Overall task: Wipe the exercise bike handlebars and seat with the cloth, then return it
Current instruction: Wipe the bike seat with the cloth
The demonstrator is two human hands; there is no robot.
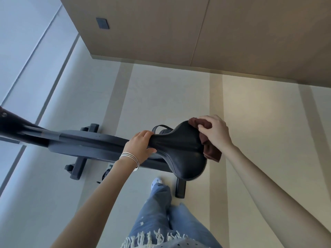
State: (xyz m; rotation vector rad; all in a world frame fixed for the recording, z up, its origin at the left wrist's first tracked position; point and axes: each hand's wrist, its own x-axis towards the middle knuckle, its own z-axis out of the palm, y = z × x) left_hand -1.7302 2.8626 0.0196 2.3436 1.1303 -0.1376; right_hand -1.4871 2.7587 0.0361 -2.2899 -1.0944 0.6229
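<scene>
Evidently the seat (182, 151) is the part being worked on: its narrow nose points left and its wide back lies to the right, above the pale floor (259, 113). The left hand (141, 146) wraps the nose, with its fingers (145, 134) curled over the far side and the thumb on the near side, most likely to keep the seat from swivelling while it is rubbed. The right hand (215, 131) holds the brown cloth (212, 153) bunched against the seat's right rear edge. Its fingers are clamped on the fabric, and a loose fold hangs down past the rim. Bunching probably gives a firm pad for pressing along the curved edge. The bike's dark frame (86, 142) runs off to the left. The handlebars are out of view, so I cannot tell whether they are done. The cloth is not yet returned.
</scene>
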